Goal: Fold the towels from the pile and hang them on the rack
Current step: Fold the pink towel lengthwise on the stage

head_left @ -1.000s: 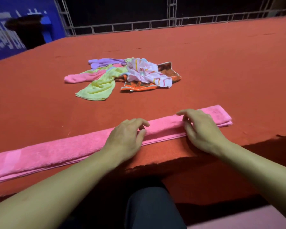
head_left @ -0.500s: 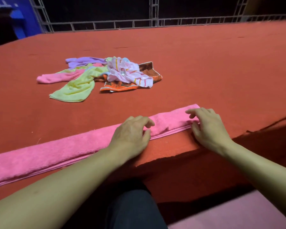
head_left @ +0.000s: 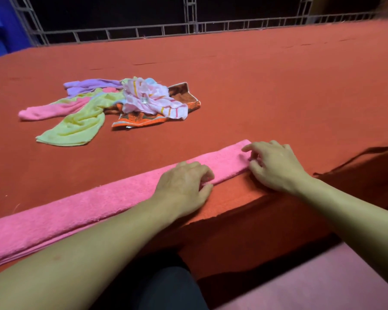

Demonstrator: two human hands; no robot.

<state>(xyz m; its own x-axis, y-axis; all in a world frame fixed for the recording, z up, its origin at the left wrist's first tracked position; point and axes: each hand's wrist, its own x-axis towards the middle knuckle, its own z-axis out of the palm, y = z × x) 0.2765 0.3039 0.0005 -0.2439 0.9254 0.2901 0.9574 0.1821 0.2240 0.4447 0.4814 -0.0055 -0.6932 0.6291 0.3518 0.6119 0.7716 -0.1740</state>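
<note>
The red-carpeted table (head_left: pixel 267 90) spreads out ahead of both hands. Along its near edge, under the hands, lies the pink towel (head_left: pixel 81 211), already folded lengthwise into a long narrow strip running away past the left hand. Well beyond the hands sits the pile of towels (head_left: pixel 119 106), still loose and crumpled. The left hand (head_left: pixel 184 186) rests on the strip's middle, fingers curled onto its near edge. The right hand (head_left: pixel 276 164) sits at the strip's right end, fingertips pinching into the cloth. The terry looks soft, light and limp, likely to sag and unfold if lifted by one point; holding the end corners and midpoint should keep the layers together.
</note>
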